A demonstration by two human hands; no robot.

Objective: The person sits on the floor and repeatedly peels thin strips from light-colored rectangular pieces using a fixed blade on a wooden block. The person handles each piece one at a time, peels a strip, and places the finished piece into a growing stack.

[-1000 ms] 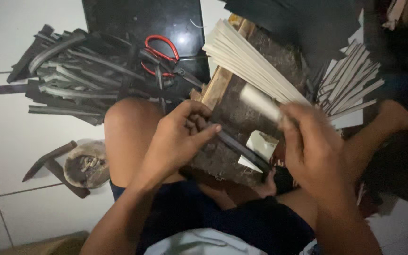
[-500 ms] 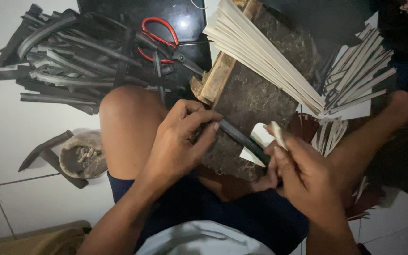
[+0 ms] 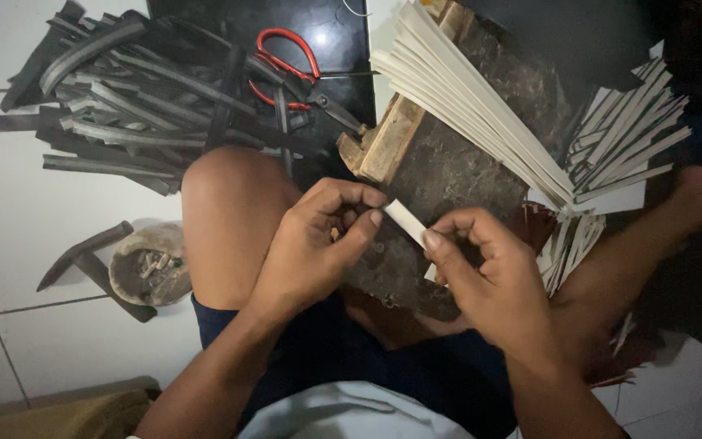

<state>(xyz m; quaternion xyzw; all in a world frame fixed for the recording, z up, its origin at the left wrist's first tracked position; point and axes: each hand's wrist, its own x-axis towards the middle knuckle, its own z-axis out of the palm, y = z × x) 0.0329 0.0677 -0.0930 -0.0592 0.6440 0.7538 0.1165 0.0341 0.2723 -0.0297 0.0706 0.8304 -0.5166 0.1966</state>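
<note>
Your left hand [image 3: 314, 248] and right hand [image 3: 489, 272] meet over the board [image 3: 448, 162] on your lap, a short strip [image 3: 405, 221] pinched between them. A stack of slats [image 3: 465, 106] lies across the board's far side. Loose slats [image 3: 623, 146] fan out to its right. Scissors [image 3: 294, 69] lie behind your left knee, a pile of rubber strips [image 3: 132, 106] further left. A bowl [image 3: 149, 264] sits on the floor [image 3: 10, 211], left of your thigh.

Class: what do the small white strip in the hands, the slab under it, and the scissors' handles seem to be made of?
Strip: probably paper or thin card, matte white, flat, straight-edged.
Slab: looks like stone or worn board, dark, mottled, rough; unclear which.
Scissors: handles glossy red, likely plastic-coated; blades dark metal.
</note>
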